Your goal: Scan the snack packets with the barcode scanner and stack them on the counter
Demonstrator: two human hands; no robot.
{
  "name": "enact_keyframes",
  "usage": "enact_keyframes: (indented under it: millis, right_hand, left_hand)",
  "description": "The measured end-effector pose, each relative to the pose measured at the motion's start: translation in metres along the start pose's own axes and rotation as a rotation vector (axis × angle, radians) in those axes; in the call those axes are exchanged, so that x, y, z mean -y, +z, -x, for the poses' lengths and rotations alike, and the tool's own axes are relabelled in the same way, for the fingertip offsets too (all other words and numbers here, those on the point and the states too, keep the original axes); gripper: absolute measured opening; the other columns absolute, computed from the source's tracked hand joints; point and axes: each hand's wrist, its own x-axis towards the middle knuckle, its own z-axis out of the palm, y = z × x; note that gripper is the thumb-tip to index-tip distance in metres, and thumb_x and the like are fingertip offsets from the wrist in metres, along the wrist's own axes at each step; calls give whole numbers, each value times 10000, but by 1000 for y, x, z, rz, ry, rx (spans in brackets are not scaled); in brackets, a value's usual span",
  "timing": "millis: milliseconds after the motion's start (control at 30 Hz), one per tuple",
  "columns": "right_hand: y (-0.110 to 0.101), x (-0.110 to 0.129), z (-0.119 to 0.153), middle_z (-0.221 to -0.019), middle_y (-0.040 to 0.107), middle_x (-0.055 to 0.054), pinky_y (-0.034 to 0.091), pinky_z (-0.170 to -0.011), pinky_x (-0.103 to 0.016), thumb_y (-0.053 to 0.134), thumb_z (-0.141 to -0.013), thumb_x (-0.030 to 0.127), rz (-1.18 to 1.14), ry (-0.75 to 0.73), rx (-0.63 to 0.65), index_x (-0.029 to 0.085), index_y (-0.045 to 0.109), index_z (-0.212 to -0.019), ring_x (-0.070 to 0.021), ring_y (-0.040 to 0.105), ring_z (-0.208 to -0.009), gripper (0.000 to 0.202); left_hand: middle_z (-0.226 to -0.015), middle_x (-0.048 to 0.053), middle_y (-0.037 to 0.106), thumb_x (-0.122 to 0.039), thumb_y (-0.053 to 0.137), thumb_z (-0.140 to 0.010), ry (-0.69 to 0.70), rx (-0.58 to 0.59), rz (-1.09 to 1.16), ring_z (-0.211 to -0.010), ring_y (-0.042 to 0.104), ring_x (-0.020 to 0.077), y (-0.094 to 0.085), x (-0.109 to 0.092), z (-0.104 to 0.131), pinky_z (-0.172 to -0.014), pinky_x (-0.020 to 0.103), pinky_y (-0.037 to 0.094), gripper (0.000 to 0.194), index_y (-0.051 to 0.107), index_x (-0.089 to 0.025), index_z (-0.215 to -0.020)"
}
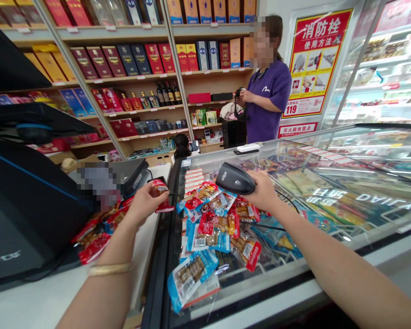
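My right hand [262, 192] is closed round a black handheld barcode scanner [235, 178], its head pointing left above the packets. A small red snack packet [164, 206] is pinched in my left hand [145, 203], over the gap between the counter and the freezer. Beneath the scanner, a loose pile of blue and red snack packets [219, 224] lies on the glass freezer top. One blue packet [192, 276] rests nearest me, barcode side up. More red packets [96, 237] are heaped on the counter, left of my left forearm.
A black checkout terminal [27, 205] stands at the left on the white counter [55, 301]. The glass-topped freezer [329, 201] stretches away right. A person in a purple shirt [269, 96] stands behind it, holding a small dark device. Shelves [133, 77] of boxes and bottles line the wall.
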Motion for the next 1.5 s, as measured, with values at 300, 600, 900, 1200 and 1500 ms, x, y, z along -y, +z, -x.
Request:
enact_keyframes:
  millis: [300, 600, 900, 1200, 1500]
  right_hand:
    - [-3, 7, 2, -809, 724, -53, 293, -758, -344, 669, -708, 350, 54, -88, -5, 200, 694, -889, -224, 629, -780, 236]
    - [-17, 31, 2, -837, 738, -14, 243, -846, -385, 616, -775, 300, 156, -377, 44, 216, 681, -928, -176, 596, -764, 186]
    - [-18, 48, 5, -844, 712, -12, 225, -867, -396, 611, -769, 206, 272, -455, 108, 230, 687, -941, -185, 553, -810, 190]
    - [-17, 55, 6, -827, 698, -10, 216, -894, -400, 609, -755, 211, 266, -443, 152, 228, 682, -917, -186, 533, -809, 178]
    - [-17, 25, 1, -868, 704, -38, 237, -871, -391, 628, -783, 364, 182, -229, 95, 223, 694, -964, -213, 579, -836, 239]
  left_hand:
    - [-804, 30, 707, -496, 851, -530, 28, 20, 218, -688, 611, 150, 9, -10, 5, -640, 256, 507, 500, 707, -159, -871]
    - [-917, 82, 735, -521, 735, -662, 148, 178, -111, -806, 635, 218, -1, -13, 7, -666, 285, 511, 454, 769, -147, -916]
    - [-807, 38, 666, -485, 625, -749, 265, 332, -335, -685, 570, 171, 1, -30, 13, -621, 265, 467, 349, 760, -177, -841]
    - [-764, 23, 651, -468, 622, -746, 302, 345, -377, -675, 566, 172, 2, -35, 15, -641, 281, 474, 339, 766, -177, -842]
    - [-1013, 98, 705, -598, 588, -806, 293, 248, -275, -937, 664, 257, 19, -13, 10, -857, 357, 553, 505, 767, -178, -1019]
